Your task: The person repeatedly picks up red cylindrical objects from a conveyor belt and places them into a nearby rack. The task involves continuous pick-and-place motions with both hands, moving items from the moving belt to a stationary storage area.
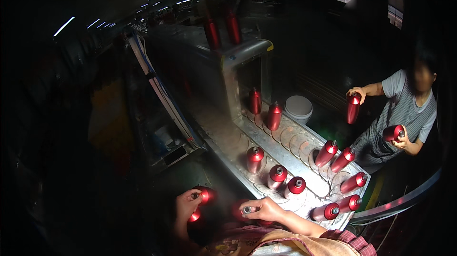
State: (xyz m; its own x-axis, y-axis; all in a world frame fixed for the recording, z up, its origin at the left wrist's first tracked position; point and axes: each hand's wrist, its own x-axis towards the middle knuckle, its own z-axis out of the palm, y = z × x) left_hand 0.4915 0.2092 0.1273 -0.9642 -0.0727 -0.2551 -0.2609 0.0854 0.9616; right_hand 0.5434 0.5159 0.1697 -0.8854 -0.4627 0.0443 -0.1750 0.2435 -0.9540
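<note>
Fingers, right hand point(264, 208): curled from above round a red bottle point(240, 210), silver neck poking out leftward by the thumb; closed in a grip.
Fingers, left hand point(186, 205): wrapped about the silver neck of a second red bottle point(205, 194); closed on it, with a third red bottle point(194, 216) showing just below the palm, whether also gripped could not be told.
Place of held bottles: near edge of the scene, left of the metal conveyor table point(285, 163), both off its surface and low in the shadow.
Handling, judged: looked like rigid metal shells, probably empty and light, stiff under a squeeze; glossy lacquered sides likely slippery and easy to scuff or dent if knocked together.
Where to hold, judged: bare silver neck or the shoulder below it, giving a surer purchase than the smooth tapered body.
On the table: three upright bottles point(277, 176) just beyond the right hand, standing in round recesses; further red ones tilted along the right rim point(343, 159).
Far end: two bottles point(274, 115) standing at the mouth of a grey machine housing point(223, 72), a white bucket point(298, 108) just right of them.
Co-worker point(404, 108): stood at the far right, one red bottle in each hand point(353, 107).
</note>
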